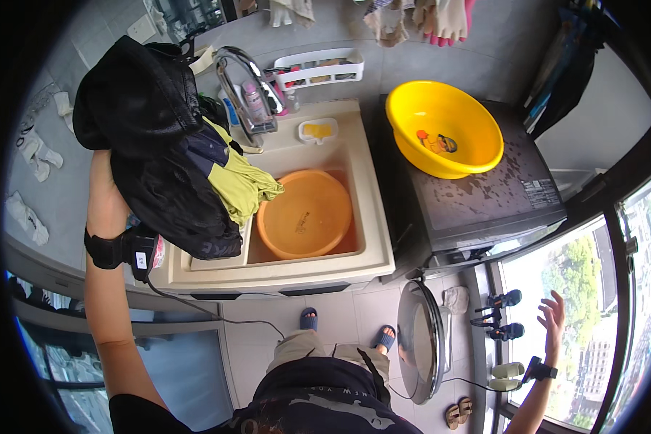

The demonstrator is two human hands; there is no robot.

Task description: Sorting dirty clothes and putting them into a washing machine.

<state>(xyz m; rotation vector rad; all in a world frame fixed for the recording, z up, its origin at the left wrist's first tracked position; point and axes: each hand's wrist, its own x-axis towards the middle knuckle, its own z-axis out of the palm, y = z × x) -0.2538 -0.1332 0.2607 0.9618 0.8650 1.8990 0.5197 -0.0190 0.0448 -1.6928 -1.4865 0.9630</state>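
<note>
My left hand is raised at the left under a bundle of dark clothing, its fingers mostly hidden by the cloth. A yellow-green garment hangs from the bundle over the utility sink. Its lower end meets the rim of an orange plastic basin standing in the sink. My right hand is held out at the right in front of the window, fingers apart, holding nothing. A yellow plastic basin rests on the dark washing machine to the right of the sink.
A chrome faucet arches behind the sink, near bottles and a soap dish. The washer's round door stands open at knee height. Slippers and sandals lie at the right. Gloves hang above.
</note>
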